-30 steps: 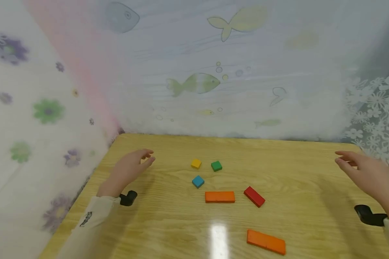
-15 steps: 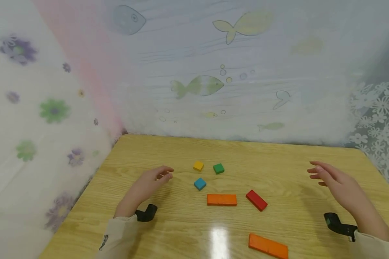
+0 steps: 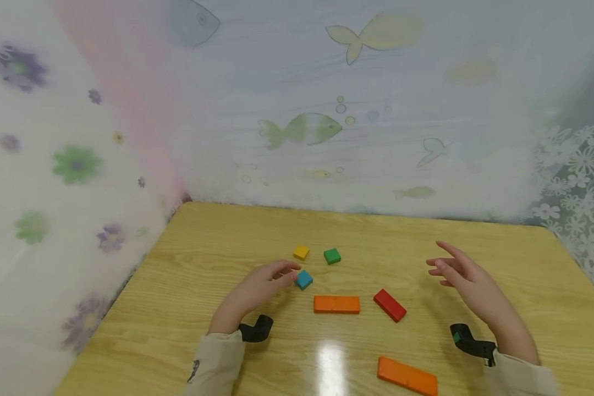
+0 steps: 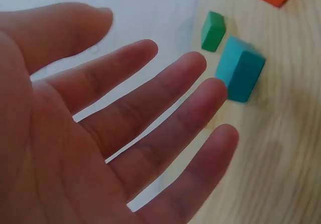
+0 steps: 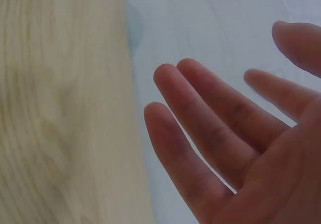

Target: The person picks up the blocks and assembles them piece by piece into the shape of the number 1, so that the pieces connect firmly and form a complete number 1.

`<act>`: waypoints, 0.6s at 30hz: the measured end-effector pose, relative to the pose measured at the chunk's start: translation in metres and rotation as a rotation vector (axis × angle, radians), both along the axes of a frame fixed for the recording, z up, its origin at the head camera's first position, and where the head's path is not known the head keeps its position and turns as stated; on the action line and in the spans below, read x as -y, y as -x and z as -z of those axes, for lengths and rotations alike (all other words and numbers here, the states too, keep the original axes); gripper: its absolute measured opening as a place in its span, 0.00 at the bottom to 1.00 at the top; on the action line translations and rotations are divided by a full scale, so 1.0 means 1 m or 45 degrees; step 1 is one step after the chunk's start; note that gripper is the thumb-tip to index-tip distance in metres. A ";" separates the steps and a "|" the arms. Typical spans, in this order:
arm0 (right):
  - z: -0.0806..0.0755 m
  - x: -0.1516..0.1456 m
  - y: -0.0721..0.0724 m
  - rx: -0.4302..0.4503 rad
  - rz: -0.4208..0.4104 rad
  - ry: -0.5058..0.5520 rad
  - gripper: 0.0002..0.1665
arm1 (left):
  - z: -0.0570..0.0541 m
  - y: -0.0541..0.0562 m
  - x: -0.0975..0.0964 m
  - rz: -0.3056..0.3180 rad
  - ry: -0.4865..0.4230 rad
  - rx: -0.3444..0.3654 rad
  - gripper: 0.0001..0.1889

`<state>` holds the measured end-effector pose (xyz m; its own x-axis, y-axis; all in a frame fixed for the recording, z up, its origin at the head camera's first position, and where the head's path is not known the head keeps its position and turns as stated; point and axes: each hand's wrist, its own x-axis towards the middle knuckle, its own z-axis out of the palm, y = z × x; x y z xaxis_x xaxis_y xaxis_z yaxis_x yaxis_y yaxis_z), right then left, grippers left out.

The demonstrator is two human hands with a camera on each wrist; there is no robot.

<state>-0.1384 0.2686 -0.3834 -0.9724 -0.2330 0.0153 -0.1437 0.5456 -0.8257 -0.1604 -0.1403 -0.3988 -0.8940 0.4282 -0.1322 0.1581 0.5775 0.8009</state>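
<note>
My left hand (image 3: 259, 289) hovers just left of a small blue block (image 3: 304, 280), its fingertips close to it or overlapping it in the head view. In the left wrist view the palm is bare, its fingers (image 4: 185, 116) spread and nearly straight, with the blue block (image 4: 241, 69) beyond them. My right hand (image 3: 475, 286) hangs over the right part of the table, holding nothing, fingers extended. Nearest to it lies a red block (image 3: 389, 305). A yellow block (image 3: 301, 252) and a green block (image 3: 332, 256) lie behind the blue one.
An orange block (image 3: 336, 304) lies at the middle of the wooden table (image 3: 218, 231), and another orange block (image 3: 407, 375) nearer the front edge. A fish-patterned curtain (image 3: 297, 165) closes off the back, and a flowered one (image 3: 79, 220) the left.
Both hands have moved inward over the table. The left has come right, up to the blue block; the right has come left. The blocks lie as before.
</note>
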 end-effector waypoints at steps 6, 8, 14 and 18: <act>0.008 0.010 0.004 0.057 -0.031 -0.009 0.33 | 0.011 0.001 -0.017 0.028 0.009 0.042 0.21; 0.010 0.014 0.004 0.055 -0.028 -0.030 0.33 | 0.013 0.001 -0.022 0.043 0.019 0.052 0.20; 0.013 0.023 0.006 0.140 -0.028 -0.116 0.34 | 0.016 0.000 -0.033 0.100 0.057 0.064 0.18; 0.016 0.029 0.006 0.214 -0.064 -0.203 0.34 | 0.019 0.000 -0.037 0.120 0.085 0.046 0.17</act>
